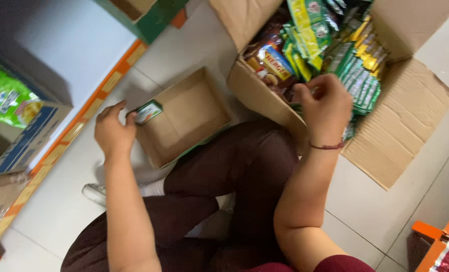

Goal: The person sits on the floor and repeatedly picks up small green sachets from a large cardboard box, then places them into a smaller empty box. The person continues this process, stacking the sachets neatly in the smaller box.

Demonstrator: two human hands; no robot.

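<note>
Cardboard boxes on a tiled floor, person seated between them, both hands busy with sachets.

Left hand (113, 130) at 9 o'clock pinches a small green packet (148, 111) between thumb and fingers, grip closed on it, held just over the near rim of the small empty box (184, 118). Right hand (326, 107) at 2 o'clock is curled into the big open carton (400, 126), fingers clenched among the green and yellow sachet strips (360, 75); whether it has actually grasped one I cannot tell, frame is blurred. Risk, as I judge it: the packet is held by a thin pinch at the box edge, so it could slip and land outside on the floor (73, 191); the loosely heaped strips could also spill over the carton wall if tugged.
</note>
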